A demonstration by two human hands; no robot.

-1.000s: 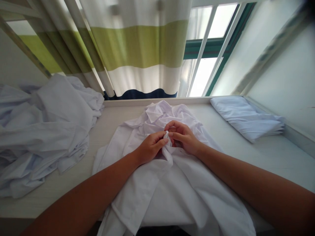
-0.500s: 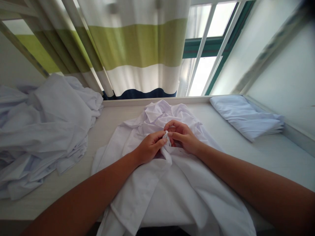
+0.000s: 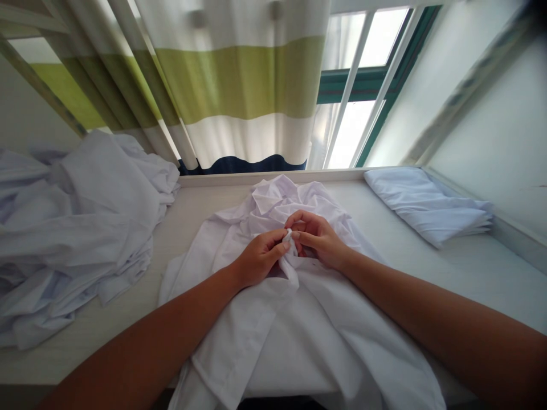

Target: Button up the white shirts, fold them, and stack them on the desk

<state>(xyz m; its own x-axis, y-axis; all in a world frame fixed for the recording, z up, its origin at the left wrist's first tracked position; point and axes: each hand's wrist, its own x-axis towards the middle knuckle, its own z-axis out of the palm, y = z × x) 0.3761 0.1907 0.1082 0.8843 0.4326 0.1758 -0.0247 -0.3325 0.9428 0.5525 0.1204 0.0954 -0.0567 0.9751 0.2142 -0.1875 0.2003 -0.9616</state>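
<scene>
A white garment, which looks like a shirt or coat point(image 3: 316, 319), lies spread in front of me, its far end bunched up and its near end hanging over the table's front edge. My left hand point(image 3: 262, 256) pinches a gathered edge of the cloth between thumb and fingers. Close against it, my right hand point(image 3: 318, 236) grips the same raised fold with thumb and forefinger, the other fingers curled behind. Any button or buttonhole at the fingertips is too small to make out.
On the left of the pale table point(image 3: 188, 208) is a large heap of crumpled white cloth point(image 3: 98, 210). A folded white garment point(image 3: 427, 202) lies at the back right, by the wall. Behind the raised rear edge hang striped curtains point(image 3: 239, 80) and a barred window point(image 3: 354, 85).
Almost nothing differs. Both hands keep their pinch on the same fold, and the whole view has shifted very slightly downward.
</scene>
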